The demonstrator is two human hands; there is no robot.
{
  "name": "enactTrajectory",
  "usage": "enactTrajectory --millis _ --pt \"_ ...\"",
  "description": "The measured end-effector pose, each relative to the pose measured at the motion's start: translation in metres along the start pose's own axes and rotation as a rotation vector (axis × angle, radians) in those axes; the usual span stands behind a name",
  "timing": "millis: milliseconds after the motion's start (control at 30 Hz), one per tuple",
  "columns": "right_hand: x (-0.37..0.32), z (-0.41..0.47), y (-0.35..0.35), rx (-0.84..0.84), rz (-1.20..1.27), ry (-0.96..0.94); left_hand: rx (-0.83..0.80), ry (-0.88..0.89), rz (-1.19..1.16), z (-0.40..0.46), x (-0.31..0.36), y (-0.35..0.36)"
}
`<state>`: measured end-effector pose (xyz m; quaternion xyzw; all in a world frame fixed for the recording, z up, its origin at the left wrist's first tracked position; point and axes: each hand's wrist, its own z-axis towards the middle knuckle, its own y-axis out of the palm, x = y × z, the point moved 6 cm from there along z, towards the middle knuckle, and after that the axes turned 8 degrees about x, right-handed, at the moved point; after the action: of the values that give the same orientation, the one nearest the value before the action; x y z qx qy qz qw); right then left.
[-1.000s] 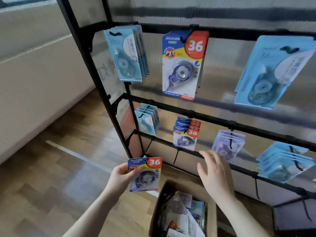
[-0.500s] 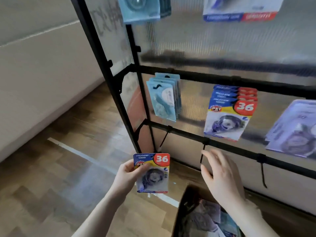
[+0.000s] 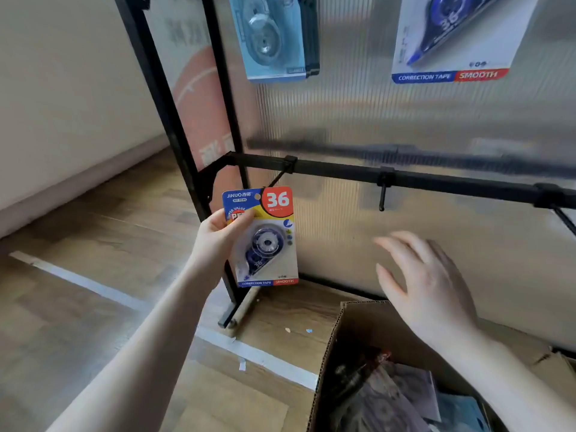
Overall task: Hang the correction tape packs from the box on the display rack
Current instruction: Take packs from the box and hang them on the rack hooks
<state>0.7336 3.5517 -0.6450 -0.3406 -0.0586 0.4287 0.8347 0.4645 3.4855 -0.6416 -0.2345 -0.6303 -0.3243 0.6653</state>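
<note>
1. A wooden floor (image 3: 103, 232) with a white tape line (image 3: 93, 288) runs under the black display rack (image 3: 436, 182), which stands against a ribbed translucent panel (image 3: 405, 126).
2. The cardboard box (image 3: 352, 332) at lower right holds more packs (image 3: 405, 397).
3. The left hand (image 3: 218, 238) has raised the correction tape pack (image 3: 265, 238), fingers clamped on its edge, closer to the leftmost hook (image 3: 280, 177) than half a second ago; the right hand (image 3: 427, 285) still hovers over the box, fingers apart.
</note>
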Motion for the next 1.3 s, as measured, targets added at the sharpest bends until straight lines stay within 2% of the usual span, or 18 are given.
enactTrajectory --millis 100,433,633,1300 --pt "-0.001 -0.003 0.003 -0.048 -0.050 0.004 0.007 -0.020 0.010 0.003 0.000 0.004" --pt "0.005 -0.002 0.014 -0.056 -0.115 0.026 0.038 0.065 -0.009 0.030 -0.001 0.013" --pt "0.002 -0.008 0.026 -0.090 -0.133 0.008 0.052 0.044 -0.022 0.036 -0.012 0.012" --pt "0.037 -0.036 0.032 -0.237 -0.249 0.065 0.080 0.010 0.189 0.095 -0.026 0.042"
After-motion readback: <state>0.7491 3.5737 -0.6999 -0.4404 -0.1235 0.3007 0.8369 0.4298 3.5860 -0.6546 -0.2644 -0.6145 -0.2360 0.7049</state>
